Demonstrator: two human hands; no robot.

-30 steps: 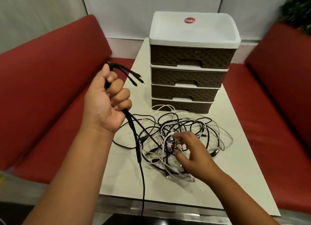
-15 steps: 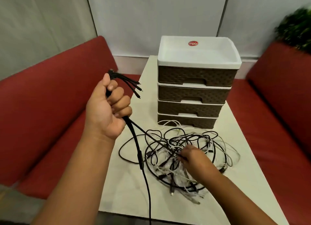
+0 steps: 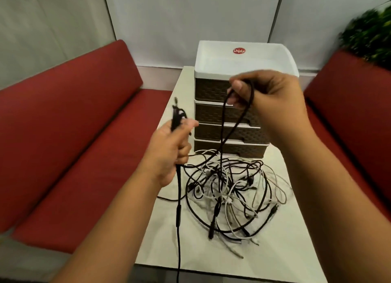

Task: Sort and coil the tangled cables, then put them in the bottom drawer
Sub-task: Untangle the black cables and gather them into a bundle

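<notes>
A tangle of black and white cables (image 3: 230, 193) lies on the pale table (image 3: 281, 255) in front of a brown drawer unit (image 3: 215, 90) with several drawers, all closed. The bottom drawer (image 3: 243, 149) sits just behind the pile. My left hand (image 3: 169, 151) grips a black multi-plug cable (image 3: 178, 210), its plug ends sticking up above my fist and its length hanging down past the table's front edge. My right hand (image 3: 268, 98), raised in front of the upper drawers, pinches a loop of black cable that runs down into the pile.
Red cushioned benches (image 3: 69, 134) flank the table on both sides. A green plant (image 3: 368, 32) stands at the upper right. The drawer unit's white top tray (image 3: 245, 58) holds nothing. White wall panels stand behind.
My right hand rose from the pile, lifting a black cable loop up in front of the drawers. My left hand moved right and lower with its cable.
</notes>
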